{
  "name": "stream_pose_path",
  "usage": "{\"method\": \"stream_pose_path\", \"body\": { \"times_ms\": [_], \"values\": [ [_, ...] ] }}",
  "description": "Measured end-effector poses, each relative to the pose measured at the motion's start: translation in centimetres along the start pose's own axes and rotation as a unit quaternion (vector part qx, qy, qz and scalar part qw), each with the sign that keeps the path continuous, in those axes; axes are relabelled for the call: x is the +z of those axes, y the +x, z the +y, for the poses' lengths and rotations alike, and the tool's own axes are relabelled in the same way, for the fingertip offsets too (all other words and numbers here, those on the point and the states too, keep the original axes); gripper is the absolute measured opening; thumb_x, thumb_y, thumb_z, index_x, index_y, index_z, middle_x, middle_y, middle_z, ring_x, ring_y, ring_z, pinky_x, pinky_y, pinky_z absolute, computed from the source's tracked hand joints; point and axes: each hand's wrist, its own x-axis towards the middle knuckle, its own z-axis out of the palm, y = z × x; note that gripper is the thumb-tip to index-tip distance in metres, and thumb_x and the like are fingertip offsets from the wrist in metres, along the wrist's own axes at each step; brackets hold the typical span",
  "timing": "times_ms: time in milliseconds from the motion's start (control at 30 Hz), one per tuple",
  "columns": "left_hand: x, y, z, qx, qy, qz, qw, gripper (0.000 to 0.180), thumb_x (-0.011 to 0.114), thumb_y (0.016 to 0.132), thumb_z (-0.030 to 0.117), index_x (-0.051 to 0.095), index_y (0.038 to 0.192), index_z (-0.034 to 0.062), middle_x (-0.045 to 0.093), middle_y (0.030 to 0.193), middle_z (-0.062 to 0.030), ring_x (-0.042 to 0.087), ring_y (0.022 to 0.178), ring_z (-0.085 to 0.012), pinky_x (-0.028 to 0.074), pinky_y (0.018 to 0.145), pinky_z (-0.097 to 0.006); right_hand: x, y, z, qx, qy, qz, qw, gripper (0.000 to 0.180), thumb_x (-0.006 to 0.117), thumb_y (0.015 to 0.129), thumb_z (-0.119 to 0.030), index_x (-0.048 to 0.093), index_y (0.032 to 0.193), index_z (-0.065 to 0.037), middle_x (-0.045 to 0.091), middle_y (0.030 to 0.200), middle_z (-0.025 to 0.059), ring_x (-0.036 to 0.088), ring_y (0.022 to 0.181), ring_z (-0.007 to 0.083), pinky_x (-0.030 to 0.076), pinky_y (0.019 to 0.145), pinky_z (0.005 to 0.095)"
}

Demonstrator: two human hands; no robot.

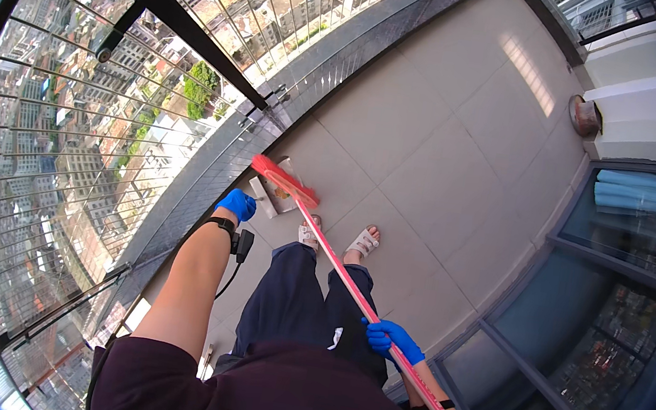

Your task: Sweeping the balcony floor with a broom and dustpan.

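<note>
My right hand (393, 340), in a blue glove, is wrapped round the pink-red handle of a broom (345, 276). The handle runs from beside my right forearm up to the red broom head (285, 181). That head lies across a light-coloured dustpan (264, 199) on the floor, just beyond my feet, covering part of it. Something small and brownish shows in the pan beside the bristles. My left hand (237, 205), also blue-gloved, is a closed fist at the pan's left side. It seems to grip the dustpan's handle, which the fist mostly hides.
A metal railing (201, 36) and a grey ledge (321, 78) bound the tiled balcony floor (432, 178) on the left, high above a city. Dark-framed glass doors (544, 336) stand to the right. A round brownish object (585, 117) sits by the white wall.
</note>
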Motion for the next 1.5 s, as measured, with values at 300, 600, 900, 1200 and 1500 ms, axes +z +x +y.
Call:
{"method": "stream_pose_path", "body": {
  "times_ms": [300,600,900,1200,1500],
  "values": [
    [0.0,1.0,0.1,-0.074,0.053,-0.087,0.992,0.011,0.029,0.067,0.003,0.034,0.058,-0.0010,0.032,0.046,-0.0045,0.033,0.035,-0.0121,0.024,0.032,-0.021,3.1,4.5,-7.1,-0.107,-0.354,0.184,0.911,0.020,0.040,0.076,-0.004,0.039,0.096,-0.002,0.026,0.049,-0.0036,0.024,0.035,0.0039,0.021,0.031,0.0164],
    [-2.0,3.9,0.0,-0.164,-0.084,-0.051,0.982,0.013,0.032,0.068,0.004,0.030,0.055,0.0059,0.032,0.047,-0.0072,0.034,0.035,-0.0145,0.026,0.031,-0.023,2.2,-1.6,1.4,-0.022,-0.332,0.223,0.916,0.019,0.043,0.076,-0.006,0.041,0.094,-0.003,0.029,0.049,-0.0027,0.027,0.036,0.0041,0.022,0.032,0.0166],
    [-10.5,-7.7,0.4,-0.204,-0.015,-0.099,0.974,0.021,0.031,0.080,0.014,0.040,0.083,-0.0050,0.032,0.049,0.0010,0.027,0.037,-0.0065,0.022,0.031,-0.017,3.5,-6.3,-3.9,-0.063,-0.288,0.172,0.940,0.019,0.042,0.075,-0.005,0.040,0.094,-0.004,0.028,0.048,-0.0033,0.027,0.035,0.0045,0.022,0.030,0.0175],
    [-23.8,-15.4,-7.7,-0.197,-0.180,-0.161,0.950,0.025,0.030,0.081,0.015,0.039,0.095,-0.0035,0.031,0.049,0.0018,0.025,0.037,-0.0068,0.021,0.031,-0.017,4.4,-6.5,-13.3,-0.048,-0.378,0.198,0.903,0.018,0.045,0.074,-0.007,0.041,0.092,-0.004,0.030,0.050,-0.0016,0.028,0.037,0.0055,0.023,0.033,0.0189],
    [-31.2,-16.7,-16.8,-0.155,-0.268,-0.119,0.943,0.024,0.030,0.080,0.015,0.039,0.090,-0.0034,0.032,0.049,0.0016,0.028,0.036,-0.0064,0.022,0.032,-0.017,6.4,-2.5,-14.3,-0.025,-0.403,0.199,0.893,0.015,0.042,0.076,-0.006,0.043,0.090,-0.001,0.029,0.049,-0.0033,0.025,0.037,0.0038,0.022,0.032,0.0163]
  ]
}}
